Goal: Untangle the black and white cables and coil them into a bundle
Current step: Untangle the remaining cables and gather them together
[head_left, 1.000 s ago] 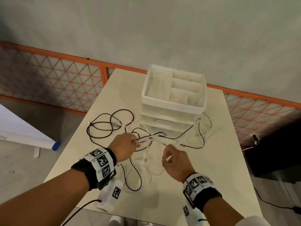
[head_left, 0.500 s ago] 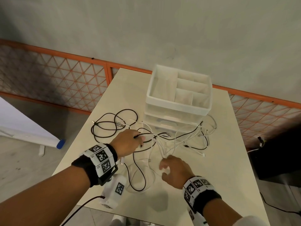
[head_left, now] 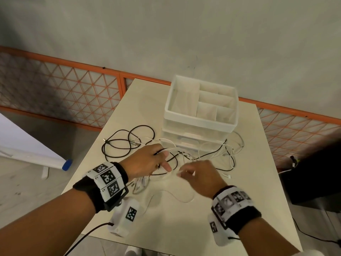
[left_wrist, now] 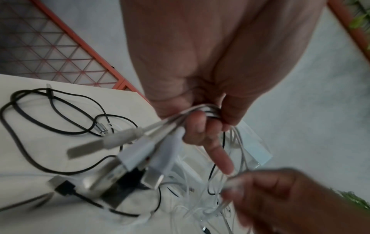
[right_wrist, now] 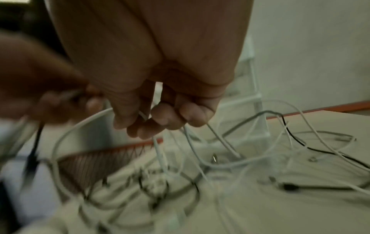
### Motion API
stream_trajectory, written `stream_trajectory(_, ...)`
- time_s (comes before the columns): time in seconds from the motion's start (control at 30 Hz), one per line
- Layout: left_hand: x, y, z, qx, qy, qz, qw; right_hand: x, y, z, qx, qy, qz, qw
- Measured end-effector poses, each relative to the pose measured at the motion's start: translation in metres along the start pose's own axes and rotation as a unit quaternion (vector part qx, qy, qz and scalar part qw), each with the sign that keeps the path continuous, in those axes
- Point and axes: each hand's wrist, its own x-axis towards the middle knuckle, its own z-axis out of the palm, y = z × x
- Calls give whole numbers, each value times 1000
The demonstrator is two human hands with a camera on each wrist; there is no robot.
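Far left on my feed there's a black cable (head_left: 118, 145) lying in loose loops on the surface (head_left: 258, 200), flat and not held there. Next over, my left hand (head_left: 145, 161) is gripping a bunch of white cables (left_wrist: 192, 110) with a black strand mixed in. The fingers curl round them and one finger sticks out straight. The plug ends (left_wrist: 140, 150) fan out of the fist toward the surface, and they're blurry in the wrist view. In the middle the tangle (head_left: 190, 157) of black and white sits on the surface just in front of the organizer (head_left: 201, 115), a white drawer box with open compartments on top. Just right of the left hand, my right hand (head_left: 201, 178) is up off the surface, pinching a thin white cable (right_wrist: 160, 148) between thumb and curled fingers (right_wrist: 160, 117); that cable hangs down into the pile. Further right more white loops (head_left: 238, 143) and a black cord (head_left: 228, 161) trail beside the organizer. Way off right, a dark box (head_left: 313, 180) stands on the floor.
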Motion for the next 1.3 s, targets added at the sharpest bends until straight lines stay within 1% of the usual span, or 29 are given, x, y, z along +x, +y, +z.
stream_trajectory(0.07,-1,4,1,-13,-4,19,1000,1,-10,-30,73,74,-10,995)
stream_trajectory(0.13,0,7,2,0,20,32,999,1,-18,-58,125,144,6,982)
stream_trajectory(0.17,0,7,2,-8,32,29,999,0,-17,-70,154,175,22,972)
stream_trajectory(0.27,3,7,-1,-58,49,6,997,-3,-14,-99,239,237,62,940)
stream_trajectory(0.33,3,7,-2,-82,52,4,995,-7,-12,-111,266,257,72,926)
stream_trajectory(0.43,5,12,0,-143,57,22,988,-12,-16,-116,280,246,63,926)
stream_trajectory(0.5,9,18,3,-219,45,22,974,-15,-22,-114,282,240,44,928)
stream_trajectory(0.57,12,25,5,-268,33,19,963,-17,-28,-115,288,237,28,927)
stream_trajectory(0.77,15,38,13,-308,19,23,951,-18,-34,-115,287,232,7,929)
stream_trajectory(0.93,14,41,11,-388,26,13,921,-22,-26,-112,297,226,15,928)
stream_trajectory(1.0,14,43,10,-389,38,5,920,-24,-23,-111,302,226,11,926)
stream_trajectory(1.07,14,45,8,-380,43,8,924,-25,-17,-110,328,228,10,917)
stream_trajectory(1.13,11,50,3,-356,49,32,933,-25,-2,-102,361,240,32,901)
stream_trajectory(1.17,9,54,-1,-338,57,52,938,-23,10,-95,364,245,55,897)
stream_trajectory(1.23,4,65,-11,-315,71,98,941,-19,40,-74,325,232,128,908)
stream_trajectory(1.3,-1,77,-23,-314,83,136,936,-17,72,-51,218,168,226,934)
